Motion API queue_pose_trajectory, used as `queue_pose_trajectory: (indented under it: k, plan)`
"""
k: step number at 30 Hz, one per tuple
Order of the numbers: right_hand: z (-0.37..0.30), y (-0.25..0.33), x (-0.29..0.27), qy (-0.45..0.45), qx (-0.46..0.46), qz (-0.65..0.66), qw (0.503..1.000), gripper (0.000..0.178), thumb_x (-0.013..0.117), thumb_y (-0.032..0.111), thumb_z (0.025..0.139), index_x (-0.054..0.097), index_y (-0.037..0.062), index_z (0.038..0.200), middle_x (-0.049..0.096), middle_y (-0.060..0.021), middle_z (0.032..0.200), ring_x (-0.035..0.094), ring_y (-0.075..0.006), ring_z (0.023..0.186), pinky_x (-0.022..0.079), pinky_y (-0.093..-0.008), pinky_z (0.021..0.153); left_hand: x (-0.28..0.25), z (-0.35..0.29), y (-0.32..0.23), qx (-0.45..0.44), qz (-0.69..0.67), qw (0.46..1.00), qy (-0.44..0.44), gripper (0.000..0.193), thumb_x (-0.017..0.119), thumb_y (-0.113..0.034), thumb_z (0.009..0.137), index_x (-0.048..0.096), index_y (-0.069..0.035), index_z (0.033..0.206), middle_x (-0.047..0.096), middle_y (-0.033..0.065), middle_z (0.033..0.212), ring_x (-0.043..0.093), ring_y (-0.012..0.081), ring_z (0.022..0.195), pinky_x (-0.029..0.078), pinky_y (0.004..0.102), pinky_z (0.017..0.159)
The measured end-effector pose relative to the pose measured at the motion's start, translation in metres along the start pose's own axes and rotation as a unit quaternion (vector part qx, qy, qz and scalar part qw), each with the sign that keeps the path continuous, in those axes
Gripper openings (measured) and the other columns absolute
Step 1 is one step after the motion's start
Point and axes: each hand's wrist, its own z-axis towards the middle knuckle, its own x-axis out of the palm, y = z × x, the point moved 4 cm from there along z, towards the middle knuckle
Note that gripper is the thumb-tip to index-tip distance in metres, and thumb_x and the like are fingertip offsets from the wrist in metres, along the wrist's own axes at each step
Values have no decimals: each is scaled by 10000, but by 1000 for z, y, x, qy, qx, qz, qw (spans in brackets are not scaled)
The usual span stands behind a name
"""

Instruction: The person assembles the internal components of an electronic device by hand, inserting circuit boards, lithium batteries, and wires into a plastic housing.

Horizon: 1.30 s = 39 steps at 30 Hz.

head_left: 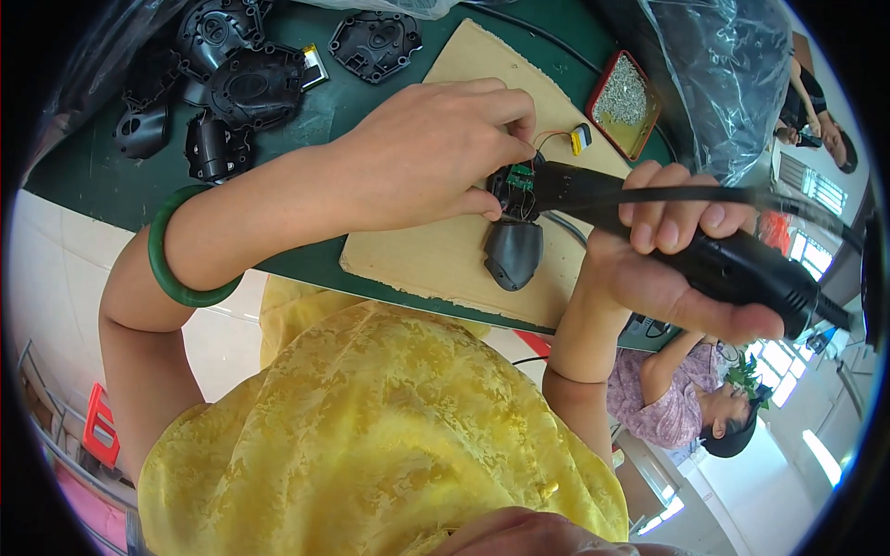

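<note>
My right hand (672,232) is wrapped round a black corded electric screwdriver (742,269), whose narrower end points left at a small open black plastic housing (502,190). At that end the driver tip cannot be made out. My left hand (454,148) has its fingers closed on the housing's left side. A green circuit board (521,177) with thin wires sits inside it. Red and dark wires run from there toward a small silver battery with a yellow end (581,139). Below the housing, a rounded black shell part (514,254) hangs over the cardboard (408,250).
Several black plastic shells (255,85) and another flat battery (313,68) lie at the far left; one more shell (375,44) lies farther right. A red-rimmed tray (623,107) holds small silver screws. Clear plastic sheeting (714,83) drapes nearby. A co-worker (681,398) sits at right.
</note>
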Motion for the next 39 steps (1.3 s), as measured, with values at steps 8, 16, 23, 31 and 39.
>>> queue_pose_trajectory:
  k: [8,16,23,31,39]
  plan:
    - [2,0,2,-3,8,2,1000,865,459,931,762,567,84,896,541,0,652,471,-106,505,390,-247,527,-1,1,-1,-8,-2,1000,8,450,852,-155,666,693,-28,1067,590,32,1130,606,255,1063,515,402,870]
    - [-1,-7,-7,-61,11,54,997,836,383,886,841,513,63,918,512,-76,614,470,-183,478,450,-308,491,-2,1,-2,13,24,999,19,498,843,-208,694,700,-47,1143,606,46,1170,606,267,1103,513,394,919]
    - [3,43,-66,-147,-53,110,981,806,475,879,810,634,91,853,569,-62,702,538,-190,633,451,-332,657,-1,0,-3,49,26,998,4,497,835,-246,738,696,-47,1172,612,62,1169,620,287,1078,517,372,927]
    - [-20,59,-99,-316,-168,-87,930,663,606,671,900,617,15,996,608,-82,806,593,-215,780,499,-338,765,3,5,-5,-37,35,999,-7,383,767,-261,825,675,-23,1110,615,81,1110,641,256,972,518,359,819]
    - [-16,67,-77,-244,-151,-320,903,438,691,342,976,603,-20,1207,636,-66,1096,597,-172,980,461,-304,902,-3,11,-12,-165,-53,984,37,210,704,-149,894,633,-6,1030,656,72,957,639,114,848,503,265,724]
